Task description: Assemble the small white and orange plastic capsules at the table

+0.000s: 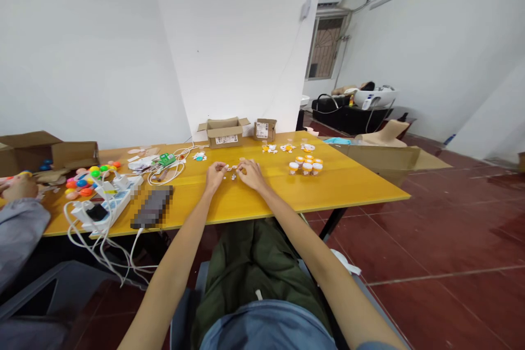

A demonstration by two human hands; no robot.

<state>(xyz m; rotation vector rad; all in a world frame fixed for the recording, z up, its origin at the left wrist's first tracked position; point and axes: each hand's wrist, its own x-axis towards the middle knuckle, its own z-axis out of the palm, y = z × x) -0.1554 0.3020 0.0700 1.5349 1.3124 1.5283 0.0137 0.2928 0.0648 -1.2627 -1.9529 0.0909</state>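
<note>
Both my hands rest on the yellow table (262, 197), close together. My left hand (215, 174) is curled, fingers pinched on a small white part I cannot name. My right hand (251, 172) is also curled, fingertips closed on a tiny piece. Between them lie a few small white parts (233, 170). To the right stand several small white cups with orange tops (305, 165), and beyond them some small white and orange toy pieces (287, 147).
Open cardboard boxes (223, 131) stand at the table's far edge. A white power strip with cables (104, 209) and a dark device lie at left, beside coloured balls (88, 178). Another person's sleeve (18, 229) shows at far left. A large cardboard box (389, 156) sits right.
</note>
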